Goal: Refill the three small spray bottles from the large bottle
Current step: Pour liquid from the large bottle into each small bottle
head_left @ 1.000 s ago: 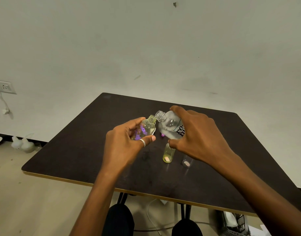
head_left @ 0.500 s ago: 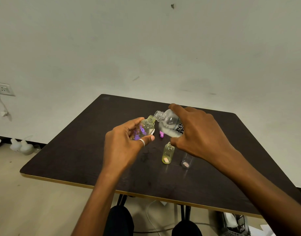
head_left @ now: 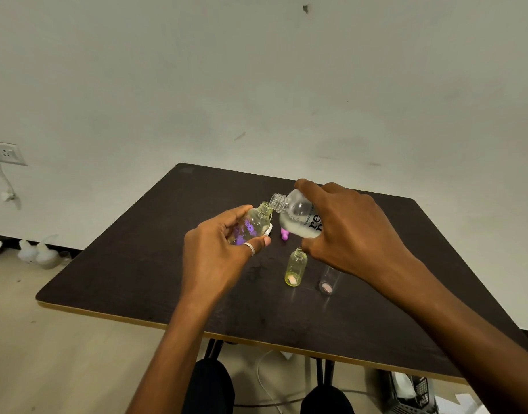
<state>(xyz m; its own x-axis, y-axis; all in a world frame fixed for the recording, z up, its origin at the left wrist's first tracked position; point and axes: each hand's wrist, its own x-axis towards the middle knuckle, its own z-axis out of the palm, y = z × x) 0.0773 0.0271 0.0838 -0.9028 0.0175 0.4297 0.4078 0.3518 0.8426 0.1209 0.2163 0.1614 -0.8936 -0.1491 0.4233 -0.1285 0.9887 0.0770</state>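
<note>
My left hand (head_left: 218,258) grips a small clear bottle with a purple print (head_left: 253,227), tilted with its open neck up and to the right. My right hand (head_left: 346,231) holds the large clear bottle (head_left: 297,218) tipped leftward, its open mouth just above the small bottle's neck. Both are held above the dark table (head_left: 137,264). A small yellow-green bottle (head_left: 295,268) stands uncapped on the table below my right hand. Beside it on the right stands a small clear bottle (head_left: 328,282), partly hidden by my right wrist.
A pink cap-like piece (head_left: 284,234) lies on the table behind the bottles, with a white piece peeking out by the held bottle. The table's front edge runs close to my knees. A wall socket (head_left: 5,152) and white objects on the floor sit at far left.
Both hands and the two held bottles stay nearly in place. The large bottle's mouth has lifted slightly and tipped a bit more over the small bottle's neck.
</note>
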